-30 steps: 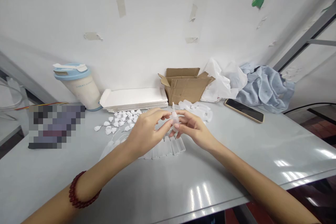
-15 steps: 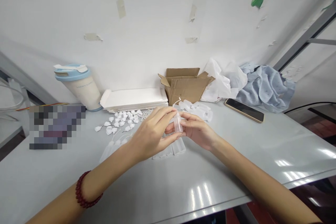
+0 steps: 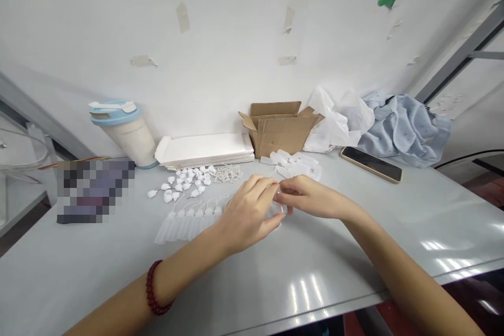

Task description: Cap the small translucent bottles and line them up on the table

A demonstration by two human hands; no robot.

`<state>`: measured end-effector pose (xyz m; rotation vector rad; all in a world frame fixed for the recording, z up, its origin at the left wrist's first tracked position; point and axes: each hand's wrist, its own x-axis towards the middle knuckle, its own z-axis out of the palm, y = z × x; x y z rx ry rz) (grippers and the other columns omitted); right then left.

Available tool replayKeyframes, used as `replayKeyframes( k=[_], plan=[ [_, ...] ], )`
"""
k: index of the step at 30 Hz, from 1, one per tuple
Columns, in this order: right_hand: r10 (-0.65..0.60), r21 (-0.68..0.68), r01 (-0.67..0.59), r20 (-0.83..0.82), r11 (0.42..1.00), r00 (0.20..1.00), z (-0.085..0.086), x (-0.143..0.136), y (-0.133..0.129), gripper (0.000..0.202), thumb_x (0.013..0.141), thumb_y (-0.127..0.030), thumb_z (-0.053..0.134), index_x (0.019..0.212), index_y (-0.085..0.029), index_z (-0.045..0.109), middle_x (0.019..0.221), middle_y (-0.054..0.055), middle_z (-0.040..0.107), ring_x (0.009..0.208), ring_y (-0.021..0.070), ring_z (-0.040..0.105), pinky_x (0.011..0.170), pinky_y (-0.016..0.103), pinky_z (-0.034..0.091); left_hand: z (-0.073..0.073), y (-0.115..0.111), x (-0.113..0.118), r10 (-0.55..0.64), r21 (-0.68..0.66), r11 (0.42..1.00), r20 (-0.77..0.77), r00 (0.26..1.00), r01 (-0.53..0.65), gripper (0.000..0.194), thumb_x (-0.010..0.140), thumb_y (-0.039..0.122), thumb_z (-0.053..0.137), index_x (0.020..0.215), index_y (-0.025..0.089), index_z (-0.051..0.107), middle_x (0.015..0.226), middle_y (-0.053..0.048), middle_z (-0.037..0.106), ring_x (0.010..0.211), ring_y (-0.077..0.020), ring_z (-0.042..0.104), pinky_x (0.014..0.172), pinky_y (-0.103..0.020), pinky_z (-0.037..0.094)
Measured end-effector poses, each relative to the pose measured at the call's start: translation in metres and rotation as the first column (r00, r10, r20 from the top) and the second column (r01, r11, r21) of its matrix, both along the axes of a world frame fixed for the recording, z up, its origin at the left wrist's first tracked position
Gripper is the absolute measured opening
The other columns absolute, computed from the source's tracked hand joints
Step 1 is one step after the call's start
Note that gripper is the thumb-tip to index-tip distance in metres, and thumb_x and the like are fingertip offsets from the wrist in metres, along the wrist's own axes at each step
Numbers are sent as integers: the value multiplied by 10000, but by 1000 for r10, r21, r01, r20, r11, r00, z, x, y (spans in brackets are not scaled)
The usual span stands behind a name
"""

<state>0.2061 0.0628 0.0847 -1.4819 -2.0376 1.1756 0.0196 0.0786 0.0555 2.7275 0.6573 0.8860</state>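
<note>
Both hands meet over the middle of the grey table. My left hand (image 3: 252, 210), with a red bead bracelet on its wrist, is closed around a small clear plastic bottle (image 3: 280, 206). From the right, the fingers of my right hand (image 3: 305, 197) are bent onto the same bottle, which they partly cover. Left of the hands lies a row of translucent bottles (image 3: 187, 226) with white caps and loops of string. Behind them are several loose white caps (image 3: 179, 185) and a heap of thin string loops (image 3: 228, 173). More uncapped bottles (image 3: 298, 164) are piled behind my right hand.
At the back stand an open cardboard box (image 3: 281, 135), a stack of flat white boxes (image 3: 207, 149) and a blue-lidded cup (image 3: 132, 134). To the right are a white plastic bag (image 3: 331, 123), a phone (image 3: 371, 164) and a blue cloth (image 3: 405, 128). A blurred item (image 3: 94, 191) lies at left.
The hands and the bottle have moved slightly right and down. My right hand has turned so its back faces up. The view has shifted a little, showing more of the bottle row.
</note>
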Motion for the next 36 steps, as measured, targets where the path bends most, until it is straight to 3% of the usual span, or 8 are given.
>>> replayKeyframes(
  k=[8, 13, 27, 36],
  plan=[
    [132, -69, -117, 278, 991, 951, 6, 14, 5, 313, 853, -304, 454, 605, -148, 562, 601, 32, 608, 567, 143, 576, 537, 247, 406, -12, -8, 14, 7, -87, 996, -193, 981, -25, 295, 837, 264, 604, 1078, 109, 531, 1097, -126, 583, 1044, -271, 492, 877, -410, 474],
    [200, -114, -171, 349, 979, 916, 2, 18, 9, 267, 817, -245, 452, 603, -146, 577, 626, 42, 631, 578, 140, 554, 558, 252, 396, -19, -9, 19, 35, -79, 995, -290, 956, -60, 228, 843, 244, 581, 1028, 116, 545, 1074, -121, 581, 1030, -276, 487, 861, -412, 472],
    [239, -123, -213, 274, 969, 932, -15, 23, 19, 186, 760, -194, 460, 623, -150, 578, 632, 28, 637, 578, 136, 542, 561, 244, 390, -24, -9, 22, 70, -82, 991, -343, 937, -104, 223, 864, 279, 537, 1040, 142, 526, 1070, -115, 579, 1027, -282, 476, 826, -421, 451],
    [240, -134, -211, 263, 968, 934, -13, 22, 19, 205, 794, -250, 477, 675, -144, 606, 636, 25, 634, 592, 138, 560, 567, 243, 403, -26, -10, 20, 91, -48, 992, -363, 927, -116, 230, 860, 282, 539, 1037, 139, 507, 1038, -111, 567, 1011, -280, 468, 816, -415, 439]
  ],
)
